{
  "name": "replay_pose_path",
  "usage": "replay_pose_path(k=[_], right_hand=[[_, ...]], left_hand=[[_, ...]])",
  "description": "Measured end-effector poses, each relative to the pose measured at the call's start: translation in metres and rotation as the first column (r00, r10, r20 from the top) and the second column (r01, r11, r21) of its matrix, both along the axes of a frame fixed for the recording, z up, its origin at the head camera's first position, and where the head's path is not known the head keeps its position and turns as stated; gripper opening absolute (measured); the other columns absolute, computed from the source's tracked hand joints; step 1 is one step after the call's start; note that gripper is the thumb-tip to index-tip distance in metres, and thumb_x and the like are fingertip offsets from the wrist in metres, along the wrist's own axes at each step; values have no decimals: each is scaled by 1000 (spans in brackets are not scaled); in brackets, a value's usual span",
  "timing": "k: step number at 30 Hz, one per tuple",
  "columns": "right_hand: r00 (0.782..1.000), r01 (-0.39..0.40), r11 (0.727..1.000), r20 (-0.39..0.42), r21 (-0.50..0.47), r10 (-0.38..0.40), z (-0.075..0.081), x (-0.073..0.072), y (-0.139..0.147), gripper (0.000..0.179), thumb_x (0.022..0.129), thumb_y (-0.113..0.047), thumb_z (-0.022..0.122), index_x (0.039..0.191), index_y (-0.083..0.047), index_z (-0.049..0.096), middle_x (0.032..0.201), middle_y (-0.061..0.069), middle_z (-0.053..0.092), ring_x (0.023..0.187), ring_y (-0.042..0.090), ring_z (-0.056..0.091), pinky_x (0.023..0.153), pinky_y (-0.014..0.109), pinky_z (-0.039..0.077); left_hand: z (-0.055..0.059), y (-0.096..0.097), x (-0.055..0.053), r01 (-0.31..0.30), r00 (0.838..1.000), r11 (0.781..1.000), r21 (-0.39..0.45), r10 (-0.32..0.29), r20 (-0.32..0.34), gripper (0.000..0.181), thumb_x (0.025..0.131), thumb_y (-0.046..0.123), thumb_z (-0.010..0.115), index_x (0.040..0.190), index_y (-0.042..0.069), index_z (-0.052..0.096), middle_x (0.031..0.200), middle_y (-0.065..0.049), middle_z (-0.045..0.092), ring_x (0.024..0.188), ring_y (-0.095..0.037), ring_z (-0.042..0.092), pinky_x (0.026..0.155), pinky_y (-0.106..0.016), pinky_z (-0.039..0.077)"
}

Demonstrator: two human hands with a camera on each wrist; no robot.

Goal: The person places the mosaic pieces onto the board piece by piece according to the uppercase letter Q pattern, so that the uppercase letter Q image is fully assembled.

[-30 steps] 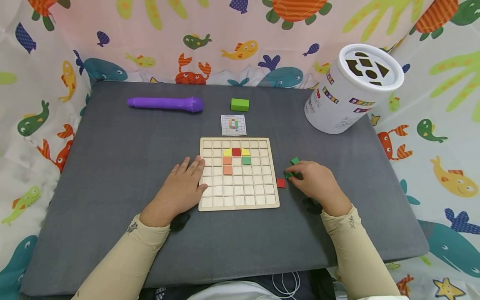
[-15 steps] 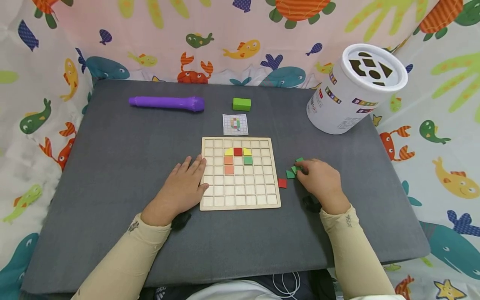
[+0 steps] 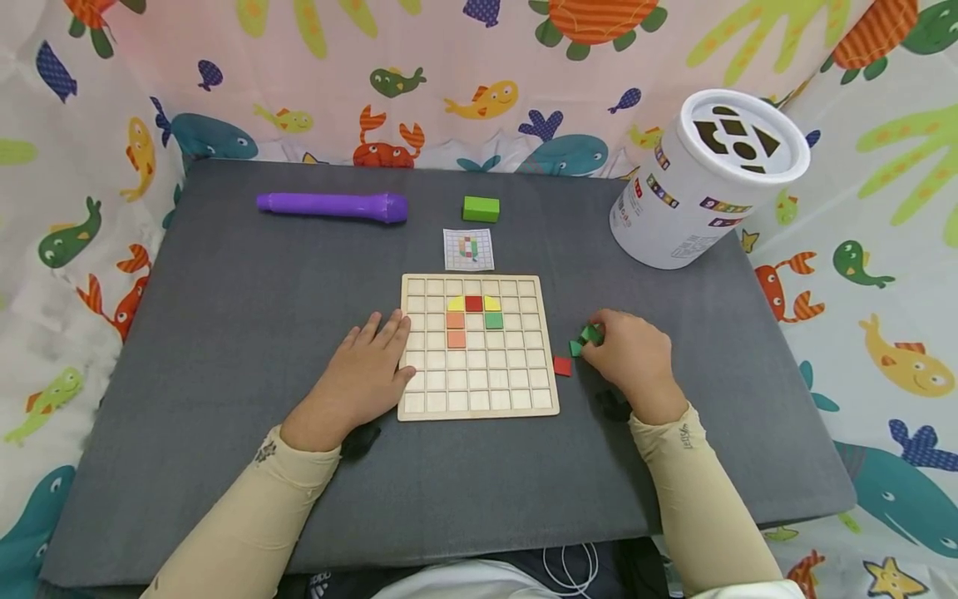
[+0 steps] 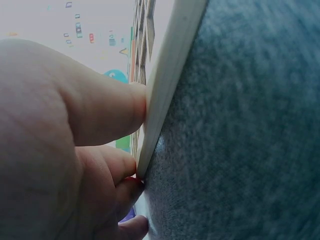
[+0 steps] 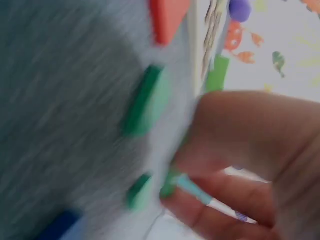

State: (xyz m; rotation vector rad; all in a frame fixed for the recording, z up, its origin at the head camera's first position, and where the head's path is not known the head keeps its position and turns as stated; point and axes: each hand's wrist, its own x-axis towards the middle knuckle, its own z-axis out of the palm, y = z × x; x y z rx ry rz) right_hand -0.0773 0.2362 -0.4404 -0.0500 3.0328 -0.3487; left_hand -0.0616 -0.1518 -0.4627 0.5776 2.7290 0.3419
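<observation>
My left hand point(image 3: 367, 374) lies with its fingers extended along the left edge of a wooden grid board point(image 3: 509, 399); in the left wrist view the thumb point(image 4: 115, 107) touches the board's side. Yellow, red, orange and green tiles point(image 3: 493, 320) sit in the board's upper cells. Right of the board, my right hand point(image 3: 634, 353) pinches a small green tile point(image 5: 171, 184) between thumb and fingers. Loose green tiles point(image 5: 147, 102) lie on the table beside it. A red tile point(image 3: 562, 366) lies against the board's right edge.
Behind the board lie a small pattern card point(image 3: 468, 249) and a green block point(image 3: 481, 209). A purple microphone-like stick point(image 3: 329, 206) lies at the back left. A white tub point(image 3: 666, 216) with a shape-cut lid stands back right. A dark blue piece point(image 5: 60, 226) shows in the right wrist view.
The right hand has drawn slightly back from over the green tiles and now has one between its fingertips. The left hand stays in place; the tiles on the board are unchanged.
</observation>
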Motion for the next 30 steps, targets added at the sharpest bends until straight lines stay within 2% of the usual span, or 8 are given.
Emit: replay_pose_path(k=[2, 5, 9, 13, 18, 22, 26, 30], right_hand=[[998, -49, 998, -39, -29, 48, 4, 0, -11, 29, 84, -16, 71, 111, -14, 81, 86, 1, 72, 62, 21, 57, 47, 39, 43], [980, -185, 981, -90, -52, 180, 10, -1, -33, 27, 84, -14, 72, 108, -16, 83, 90, -1, 74, 59, 17, 52, 45, 35, 40], [925, -366, 931, -115, -5, 363, 9, -6, -62, 22, 84, -14, 77, 104, -17, 85, 98, 0, 79, 64, 14, 56, 43, 33, 37], [882, -460, 887, -96, 39, 461, 2, -11, -81, 20, 85, -14, 81, 105, -16, 87, 104, 0, 80, 81, 15, 70, 45, 31, 44], [869, -484, 872, -80, 70, 488, -3, -15, -91, 19, 86, -14, 84, 103, -19, 88, 109, -4, 80, 97, 17, 75, 55, 34, 55], [851, -513, 856, -97, 58, 516, -6, -18, -96, 13, 89, -12, 84, 97, -21, 88, 106, -5, 78, 95, 17, 74, 61, 36, 60], [831, -553, 833, -82, -13, 551, -3, -20, -96, 14, 93, -12, 83, 103, -20, 88, 107, -3, 77, 95, 17, 73, 68, 38, 61], [863, -505, 860, -53, -69, 502, 4, -19, -85, 19, 100, -17, 77, 116, -17, 86, 114, 1, 77, 99, 18, 73, 73, 40, 61]], left_hand=[[0, 0, 0, -2, 1000, 1000, -2, 2, 9, 78, 112, 38, 56, 170, 2, 19, 176, -15, 16, 161, -43, 12, 127, -61, 15], [-1, -1, 0, -11, 1000, 1000, -6, 12, 19, 78, 112, 38, 55, 170, 2, 17, 176, -15, 15, 161, -42, 11, 127, -61, 14], [0, -1, 1, -19, 999, 1000, -12, 20, 26, 78, 112, 38, 55, 170, 3, 17, 177, -14, 14, 162, -42, 10, 128, -61, 13], [-1, 0, 0, -14, 1000, 1000, -18, 15, 21, 79, 112, 39, 55, 171, 4, 17, 177, -14, 14, 162, -42, 11, 128, -61, 14], [-1, 2, -1, -5, 1000, 1000, -22, 5, 22, 78, 112, 40, 54, 171, 4, 17, 177, -13, 14, 162, -41, 11, 128, -60, 15], [1, 3, -1, -4, 1000, 1000, -21, 4, 19, 78, 112, 40, 55, 170, 4, 18, 176, -13, 14, 161, -41, 11, 127, -60, 16], [0, 3, -1, -14, 1000, 1000, -23, 14, 20, 78, 111, 40, 56, 170, 4, 19, 176, -13, 15, 162, -41, 11, 127, -60, 15], [1, 1, -1, -17, 1000, 1000, -25, 18, 22, 78, 111, 39, 55, 170, 3, 19, 176, -14, 15, 162, -41, 12, 127, -61, 15]])
